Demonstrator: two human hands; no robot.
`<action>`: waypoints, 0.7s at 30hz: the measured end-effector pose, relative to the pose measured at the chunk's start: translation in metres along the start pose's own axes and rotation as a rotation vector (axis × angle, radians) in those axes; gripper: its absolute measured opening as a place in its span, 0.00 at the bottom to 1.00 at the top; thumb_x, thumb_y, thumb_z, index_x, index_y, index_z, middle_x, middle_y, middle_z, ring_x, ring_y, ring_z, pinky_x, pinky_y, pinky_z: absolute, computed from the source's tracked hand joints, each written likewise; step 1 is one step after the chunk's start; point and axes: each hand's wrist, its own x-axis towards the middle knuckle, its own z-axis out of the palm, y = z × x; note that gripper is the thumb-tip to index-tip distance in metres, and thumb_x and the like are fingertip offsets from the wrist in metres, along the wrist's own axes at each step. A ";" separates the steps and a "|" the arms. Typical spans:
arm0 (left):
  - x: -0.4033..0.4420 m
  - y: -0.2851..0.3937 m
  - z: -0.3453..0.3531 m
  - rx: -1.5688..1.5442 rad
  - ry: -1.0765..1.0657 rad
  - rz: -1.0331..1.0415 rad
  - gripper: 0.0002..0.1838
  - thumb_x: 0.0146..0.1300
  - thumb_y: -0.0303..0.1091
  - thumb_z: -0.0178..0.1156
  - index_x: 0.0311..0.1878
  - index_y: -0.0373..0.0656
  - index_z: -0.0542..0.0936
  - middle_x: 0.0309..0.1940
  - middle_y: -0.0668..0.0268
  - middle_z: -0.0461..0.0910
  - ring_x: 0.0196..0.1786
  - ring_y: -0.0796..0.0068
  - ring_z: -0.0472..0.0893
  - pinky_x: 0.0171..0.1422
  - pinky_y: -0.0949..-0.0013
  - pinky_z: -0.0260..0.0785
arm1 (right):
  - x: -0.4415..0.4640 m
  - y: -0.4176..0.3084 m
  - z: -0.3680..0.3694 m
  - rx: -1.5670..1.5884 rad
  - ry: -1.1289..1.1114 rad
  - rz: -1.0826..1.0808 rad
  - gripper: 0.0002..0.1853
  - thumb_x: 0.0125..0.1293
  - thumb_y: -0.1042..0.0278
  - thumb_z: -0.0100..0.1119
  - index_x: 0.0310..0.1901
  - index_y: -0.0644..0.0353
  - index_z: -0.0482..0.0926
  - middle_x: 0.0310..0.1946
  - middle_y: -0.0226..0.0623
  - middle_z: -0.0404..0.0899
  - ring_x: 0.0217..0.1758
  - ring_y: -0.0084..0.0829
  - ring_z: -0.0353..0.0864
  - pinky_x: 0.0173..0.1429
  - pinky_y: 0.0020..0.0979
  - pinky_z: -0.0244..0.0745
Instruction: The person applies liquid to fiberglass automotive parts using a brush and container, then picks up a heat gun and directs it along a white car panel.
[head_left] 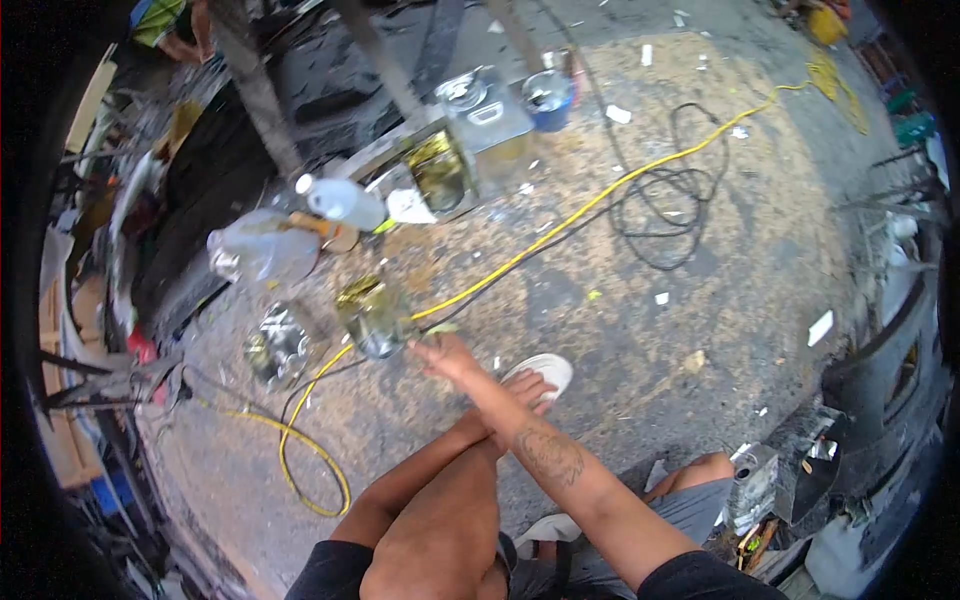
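My right hand reaches forward across my left arm. Its fingertips pinch the near right edge of a shiny see-through container with a golden-yellow far end. Whether the container rests on the floor is hard to tell. My left hand lies with its fingers spread over the white shoe of my outstretched leg. Left of the container is a crumpled shiny silvery piece. Beyond it stand a large clear jug, a white-capped bottle and a brush with an orange-brown handle.
A rectangular metal tin, a clear plastic tub and a blue bucket stand farther off. A yellow cord and a black cable cross the stained floor. Dark car panels lean at right. Another person is at upper left.
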 end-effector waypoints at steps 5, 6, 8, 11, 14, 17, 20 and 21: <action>0.011 -0.016 0.017 0.189 -0.262 0.253 0.10 0.55 0.32 0.60 0.40 0.42 0.76 0.31 0.59 0.72 0.42 0.61 0.72 0.47 0.61 0.65 | -0.070 0.009 -0.078 -0.095 0.131 -0.322 0.38 0.60 0.50 0.62 0.63 0.69 0.62 0.53 0.48 0.73 0.48 0.33 0.79 0.50 0.31 0.75; 0.009 -0.018 0.019 -0.044 -0.212 0.164 0.09 0.55 0.32 0.59 0.39 0.43 0.76 0.31 0.59 0.72 0.41 0.61 0.71 0.47 0.61 0.64 | -0.099 0.008 -0.105 -0.113 0.136 -0.377 0.37 0.62 0.52 0.61 0.65 0.68 0.60 0.57 0.49 0.71 0.52 0.33 0.77 0.55 0.31 0.72; 0.014 -0.017 0.021 -0.275 -0.187 0.093 0.08 0.56 0.31 0.59 0.39 0.43 0.77 0.30 0.60 0.71 0.40 0.62 0.70 0.48 0.61 0.63 | -0.162 0.018 -0.161 -0.394 0.319 -0.442 0.31 0.64 0.57 0.59 0.63 0.68 0.63 0.56 0.47 0.72 0.56 0.34 0.75 0.57 0.33 0.72; 0.020 -0.018 0.023 -0.050 -0.263 0.096 0.08 0.55 0.31 0.60 0.39 0.44 0.78 0.29 0.64 0.72 0.37 0.63 0.70 0.45 0.61 0.62 | -0.284 0.017 -0.205 -0.833 0.598 -0.387 0.25 0.63 0.58 0.59 0.55 0.68 0.71 0.55 0.51 0.73 0.60 0.51 0.70 0.63 0.40 0.66; 0.023 -0.020 0.026 -0.017 -0.321 0.088 0.07 0.55 0.31 0.60 0.38 0.44 0.78 0.28 0.64 0.71 0.37 0.62 0.70 0.45 0.61 0.62 | -0.391 0.057 -0.223 -1.153 0.656 -0.371 0.24 0.61 0.59 0.61 0.54 0.64 0.73 0.55 0.46 0.73 0.65 0.49 0.65 0.66 0.50 0.59; 0.027 -0.018 0.027 0.008 -0.355 0.106 0.06 0.54 0.31 0.61 0.36 0.45 0.79 0.28 0.65 0.71 0.37 0.62 0.70 0.44 0.60 0.61 | -0.468 0.096 -0.201 -1.256 0.556 -0.274 0.23 0.60 0.54 0.60 0.54 0.57 0.75 0.58 0.39 0.71 0.67 0.44 0.62 0.68 0.61 0.47; 0.029 -0.018 0.032 0.061 -0.379 0.103 0.06 0.53 0.32 0.62 0.35 0.46 0.79 0.28 0.65 0.71 0.36 0.61 0.70 0.43 0.60 0.59 | -0.495 0.122 -0.171 -1.269 0.541 -0.220 0.23 0.60 0.50 0.58 0.53 0.53 0.76 0.58 0.33 0.71 0.67 0.41 0.62 0.68 0.61 0.45; 0.031 -0.017 0.032 0.087 -0.386 0.067 0.06 0.53 0.32 0.63 0.35 0.47 0.79 0.28 0.65 0.71 0.36 0.61 0.70 0.43 0.60 0.59 | -0.494 0.117 -0.166 -1.316 0.617 -0.193 0.20 0.60 0.50 0.57 0.50 0.50 0.78 0.55 0.27 0.75 0.66 0.36 0.65 0.69 0.54 0.49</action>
